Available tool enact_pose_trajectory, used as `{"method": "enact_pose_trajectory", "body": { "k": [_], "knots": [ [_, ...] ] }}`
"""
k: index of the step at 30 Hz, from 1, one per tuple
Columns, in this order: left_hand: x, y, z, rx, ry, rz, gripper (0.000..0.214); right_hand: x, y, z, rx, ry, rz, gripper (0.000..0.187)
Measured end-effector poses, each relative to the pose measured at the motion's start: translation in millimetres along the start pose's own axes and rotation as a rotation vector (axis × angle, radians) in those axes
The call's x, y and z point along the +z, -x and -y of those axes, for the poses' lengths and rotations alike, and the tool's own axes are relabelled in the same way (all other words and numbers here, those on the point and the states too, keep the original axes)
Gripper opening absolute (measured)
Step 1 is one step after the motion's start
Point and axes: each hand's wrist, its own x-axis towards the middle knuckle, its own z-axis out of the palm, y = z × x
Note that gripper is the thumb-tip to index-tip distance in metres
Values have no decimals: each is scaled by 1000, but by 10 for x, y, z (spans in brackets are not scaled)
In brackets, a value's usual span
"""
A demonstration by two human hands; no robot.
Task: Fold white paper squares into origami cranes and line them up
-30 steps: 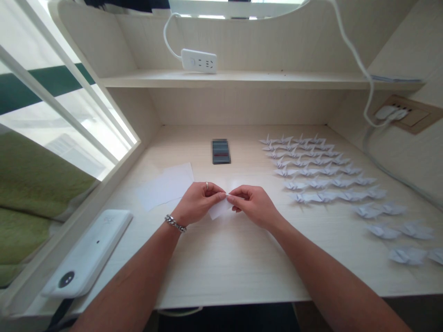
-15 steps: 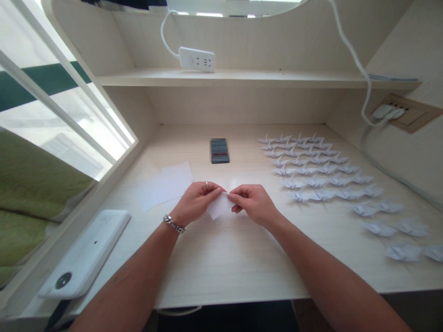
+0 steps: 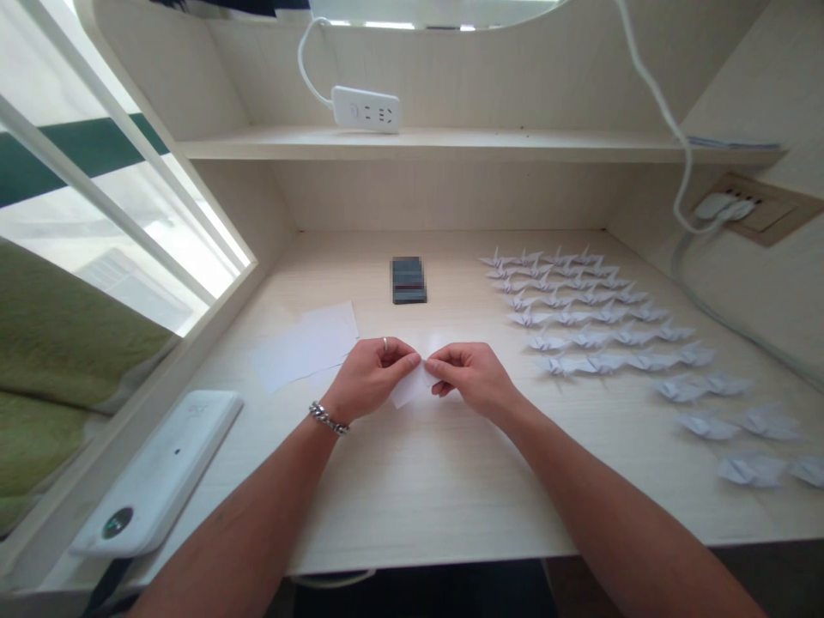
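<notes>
A white device [image 3: 158, 474] lay at the worktop's [image 3: 418, 489] left edge, its markings too faint to read. Loose white sheets [image 3: 307, 345] lay beside the left hand [image 3: 368, 376], whose fingers were pinched shut on a small white paper [image 3: 409, 388]; the right hand [image 3: 469, 378] pinched its other edge, hiding most of it. The phone [image 3: 408, 280] behind was blurred. Folded paper cranes [image 3: 583, 313] lined the right.

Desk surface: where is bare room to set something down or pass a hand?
Bare: the front strip between the hands and the desk edge, and the back strip behind the phone. Crowded: paper cranes fill the right; loose sheets and a white device take the left.
</notes>
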Motion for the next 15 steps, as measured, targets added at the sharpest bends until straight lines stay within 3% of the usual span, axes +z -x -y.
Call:
{"method": "enact_pose_trajectory", "body": {
  "k": [15],
  "knots": [
    [15, -2, 15, -7, -3, 12, 23, -15, -10, -29, -36, 51, 4, 30]
  ]
}}
